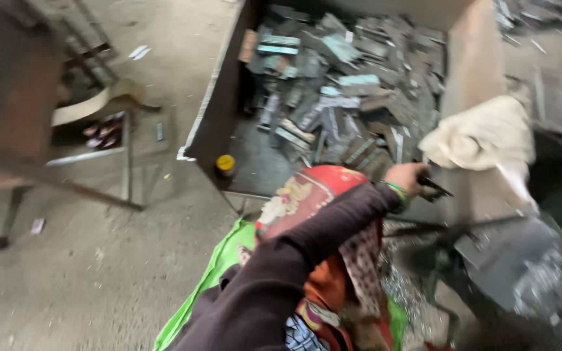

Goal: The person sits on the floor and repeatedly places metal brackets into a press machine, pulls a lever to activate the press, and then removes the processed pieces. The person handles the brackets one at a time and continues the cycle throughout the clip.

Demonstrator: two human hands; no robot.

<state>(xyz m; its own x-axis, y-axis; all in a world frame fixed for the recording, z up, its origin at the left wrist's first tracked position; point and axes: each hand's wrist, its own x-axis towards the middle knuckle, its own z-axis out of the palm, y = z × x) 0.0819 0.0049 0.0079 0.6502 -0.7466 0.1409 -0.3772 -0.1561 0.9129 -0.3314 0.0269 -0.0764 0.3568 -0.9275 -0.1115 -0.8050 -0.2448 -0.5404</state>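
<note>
My left hand [406, 178], in a dark sleeve with a green bangle at the wrist, reaches out to the right and is closed on a small dark metal piece [436, 189]. It hovers at the near right corner of a large rusty metal bin [219, 110] that holds several flat grey metal pieces [346, 84] in a heap. A red printed cloth [300, 198] lies just under my forearm. My right hand is out of view.
A cream cloth [482, 133] is draped over the bin's right wall. A small yellow-capped bottle [225, 164] stands in the bin's near corner. A dark machine [508, 260] with shiny metal shavings [398, 286] is at lower right. A green sack [206, 283] lies below; a rusty frame [14, 97] stands left.
</note>
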